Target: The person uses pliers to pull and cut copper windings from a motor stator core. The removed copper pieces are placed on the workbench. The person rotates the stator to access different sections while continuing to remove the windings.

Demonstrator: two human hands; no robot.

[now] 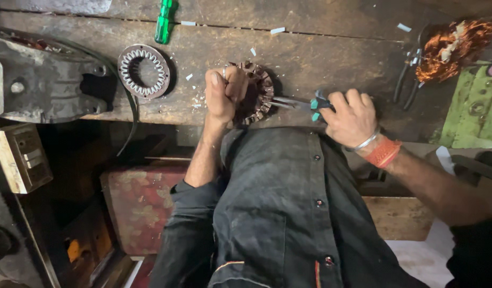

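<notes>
Gripping a toothed stator core (255,95) at the front edge of the wooden bench (320,53), our left hand (223,93) is fisted over its left rim. Our right hand (351,116) is clenched on green-handled pliers (302,103); their long axis runs roughly level, nose pointing left into the core's right side. So the core sits between both hands, touching the left one. We note a second ring-shaped stator (144,71) lying flat further left, a green screwdriver (164,21) beyond it, and tangled copper wire (453,48) far right.
</notes>
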